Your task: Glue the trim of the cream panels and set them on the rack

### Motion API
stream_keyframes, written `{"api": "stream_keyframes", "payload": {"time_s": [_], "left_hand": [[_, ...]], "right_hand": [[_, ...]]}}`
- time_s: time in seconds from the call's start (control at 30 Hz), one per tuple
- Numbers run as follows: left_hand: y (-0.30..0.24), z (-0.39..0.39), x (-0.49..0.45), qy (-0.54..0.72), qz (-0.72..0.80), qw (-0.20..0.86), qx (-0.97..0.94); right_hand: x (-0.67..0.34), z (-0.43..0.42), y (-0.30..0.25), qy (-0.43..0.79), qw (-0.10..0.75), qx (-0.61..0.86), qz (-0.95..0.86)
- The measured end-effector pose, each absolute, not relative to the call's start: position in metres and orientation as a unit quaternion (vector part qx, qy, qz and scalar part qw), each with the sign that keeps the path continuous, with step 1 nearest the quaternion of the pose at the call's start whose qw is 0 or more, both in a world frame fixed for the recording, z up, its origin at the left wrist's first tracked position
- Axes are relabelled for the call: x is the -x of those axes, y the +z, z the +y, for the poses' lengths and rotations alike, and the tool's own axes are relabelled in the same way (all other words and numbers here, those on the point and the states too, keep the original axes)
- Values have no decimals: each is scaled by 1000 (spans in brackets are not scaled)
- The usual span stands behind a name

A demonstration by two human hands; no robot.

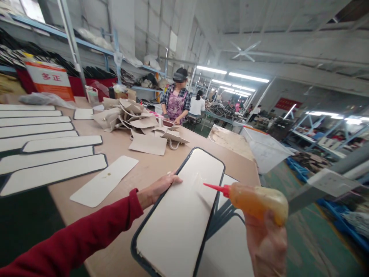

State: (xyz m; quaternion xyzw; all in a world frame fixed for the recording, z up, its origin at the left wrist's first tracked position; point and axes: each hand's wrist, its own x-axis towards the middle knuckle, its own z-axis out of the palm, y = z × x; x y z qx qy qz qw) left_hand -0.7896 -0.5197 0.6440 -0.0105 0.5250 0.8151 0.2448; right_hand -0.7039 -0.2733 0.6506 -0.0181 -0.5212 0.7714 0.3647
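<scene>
My left hand (161,188) grips the left edge of a long white panel (178,215) with a dark border and rounded corners, thumb on its face. The panel is tilted up off the table. My right hand (266,238) is wrapped round a squeeze bottle (256,198) of amber liquid, probably glue. Its red nozzle (216,187) points left, over the panel's upper part, where a faint wet-looking mark shows. Below and to the right of the panel lie more white pieces (227,246) with dark edges, partly hidden.
White dark-edged panels (57,173) lie in rows at the left, near a plain white board (105,181). Beige bag pieces (147,127) are heaped on the table (230,152). A person (176,98) stands beyond it. At the right are a white bin (263,148) and a metal post (305,192).
</scene>
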Motion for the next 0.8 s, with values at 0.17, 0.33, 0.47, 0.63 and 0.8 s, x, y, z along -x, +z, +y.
{"api": "stream_keyframes", "payload": {"time_s": [0.17, 0.33, 0.47, 0.63, 0.8], "left_hand": [[648, -529, 793, 823, 513, 240, 38], [647, -528, 794, 811, 536, 230, 49], [642, -527, 797, 796, 550, 243, 66], [647, -535, 789, 802, 548, 227, 66], [648, -538, 784, 813, 531, 231, 58]], "right_hand": [[690, -263, 617, 804, 250, 65, -536], [696, -272, 619, 842, 225, 40, -490], [753, -255, 709, 874, 289, 71, -383], [761, -242, 758, 859, 356, 48, -365], [719, -265, 703, 851, 297, 125, -415]]}}
